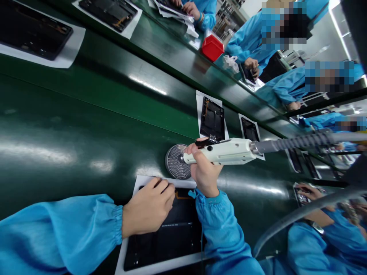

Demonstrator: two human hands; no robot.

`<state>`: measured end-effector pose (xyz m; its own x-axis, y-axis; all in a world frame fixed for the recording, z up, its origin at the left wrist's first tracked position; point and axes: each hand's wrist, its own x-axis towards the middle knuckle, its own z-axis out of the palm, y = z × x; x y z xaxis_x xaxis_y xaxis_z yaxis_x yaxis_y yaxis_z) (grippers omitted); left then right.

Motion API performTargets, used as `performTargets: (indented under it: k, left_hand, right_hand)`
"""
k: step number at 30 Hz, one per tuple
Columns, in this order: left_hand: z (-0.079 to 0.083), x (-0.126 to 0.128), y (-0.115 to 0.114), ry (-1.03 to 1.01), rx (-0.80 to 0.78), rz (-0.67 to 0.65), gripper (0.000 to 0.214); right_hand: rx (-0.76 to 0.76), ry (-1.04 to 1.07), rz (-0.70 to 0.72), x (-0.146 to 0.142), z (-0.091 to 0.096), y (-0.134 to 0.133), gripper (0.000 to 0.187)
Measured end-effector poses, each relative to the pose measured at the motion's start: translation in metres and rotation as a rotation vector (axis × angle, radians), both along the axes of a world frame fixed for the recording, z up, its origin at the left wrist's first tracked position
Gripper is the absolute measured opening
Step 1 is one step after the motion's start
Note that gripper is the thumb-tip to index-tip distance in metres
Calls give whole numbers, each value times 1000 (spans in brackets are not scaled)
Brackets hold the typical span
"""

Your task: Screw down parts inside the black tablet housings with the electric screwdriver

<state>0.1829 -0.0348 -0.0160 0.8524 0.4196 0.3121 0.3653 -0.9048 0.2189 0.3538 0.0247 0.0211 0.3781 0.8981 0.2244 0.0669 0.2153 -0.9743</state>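
My right hand (205, 172) is wrapped around a white electric screwdriver (226, 151), held almost level. Its tip reaches over a round perforated screw dish (177, 162) on the green bench. Below lies a black tablet housing (174, 236) on a white sheet (164, 269), with an orange flex strip near its upper edge. Across the housing's upper left part rests my left hand (150, 208), its fingers bent and close together. The thumb and fingertips are partly hidden, so anything between them cannot be made out.
More housings on white sheets lie along the belt, one (212, 119) just beyond the screwdriver. A grey cable (292, 143) runs right from the tool; a thicker grey hose (301, 206) curves nearby. Co-workers in blue sit opposite and at right. A red bin (212, 47) stands across.
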Motion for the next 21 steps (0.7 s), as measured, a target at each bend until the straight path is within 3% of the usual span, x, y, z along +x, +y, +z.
performTargets:
  k: [6,10,14,21]
  left_hand:
    - [-2,0,-1,-37,0,6,28]
    - [-3,1,1,-101,-18,44,24]
    - [-4,1,1,-141,-30,61,22]
    - [-5,1,0,-131,-41,41,18]
  right_hand:
    - [-1,-6,-6,0,0,1,18]
    - [47,101,19,1,20,-8,23]
    - [86,101,81,2,37,-39,20]
    - [-59,-96,111,-1,17,-89,20]
